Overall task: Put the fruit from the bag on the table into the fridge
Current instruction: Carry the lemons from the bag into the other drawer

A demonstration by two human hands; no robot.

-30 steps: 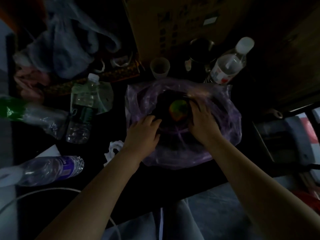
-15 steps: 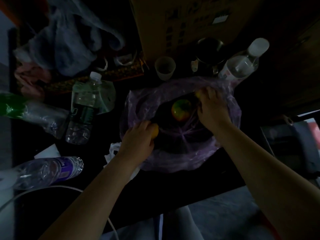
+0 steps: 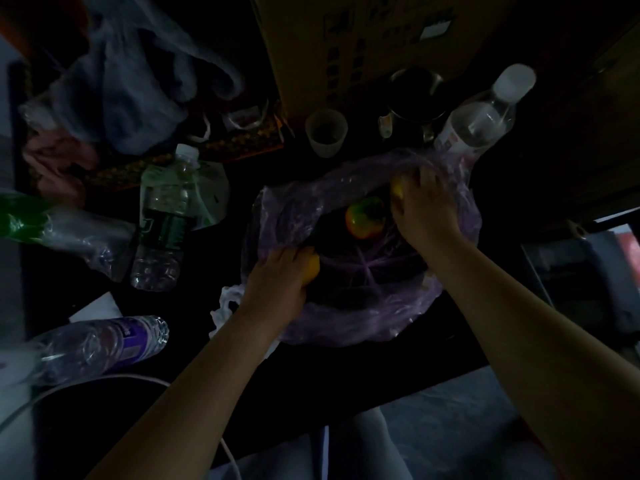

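I see the bag (image 3: 294, 209) on the table (image 3: 346, 372), an apple (image 3: 365, 218) in its middle. My left hand (image 3: 280, 275) grips the near fruit (image 3: 313, 268) at its left rim; my right hand (image 3: 426, 209) grips the far fruit (image 3: 397, 190) at its back right. Behind the bag stands a cup (image 3: 325, 131), then a box (image 3: 363, 46); a bottle (image 3: 162, 223) is to the bag's left.

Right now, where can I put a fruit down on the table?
Bare table shows along the near edge in front of the purple bag, and in the narrow strip between bag and green-label bottle. Behind the bag it's crowded: cup, mug, white-capped bottle.
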